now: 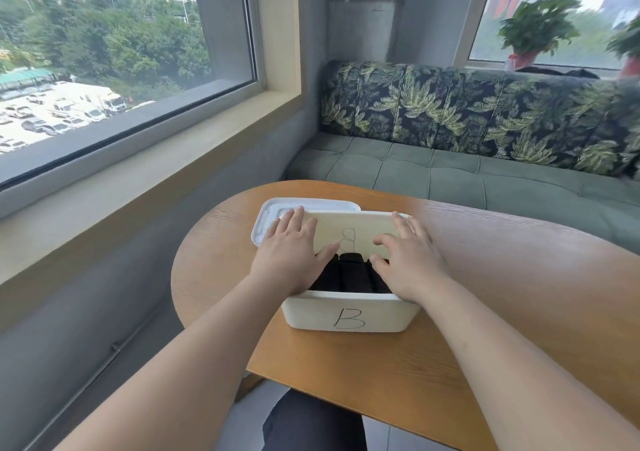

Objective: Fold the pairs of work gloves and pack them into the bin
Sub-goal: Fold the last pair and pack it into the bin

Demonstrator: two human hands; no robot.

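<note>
With both hands spread flat, your left hand [289, 256] and right hand [408, 260] resting over the black gloves [351, 274] already in the bin [346, 315] on the counter [485, 260], press evenly so the folds stay tucked.

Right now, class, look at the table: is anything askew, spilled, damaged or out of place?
Nothing stands out. The white bin marked B sits upright on the wooden table, dark folded gloves packed inside. Its lid lies flat behind it. The left hand and right hand rest over the bin, fingers spread.
</note>
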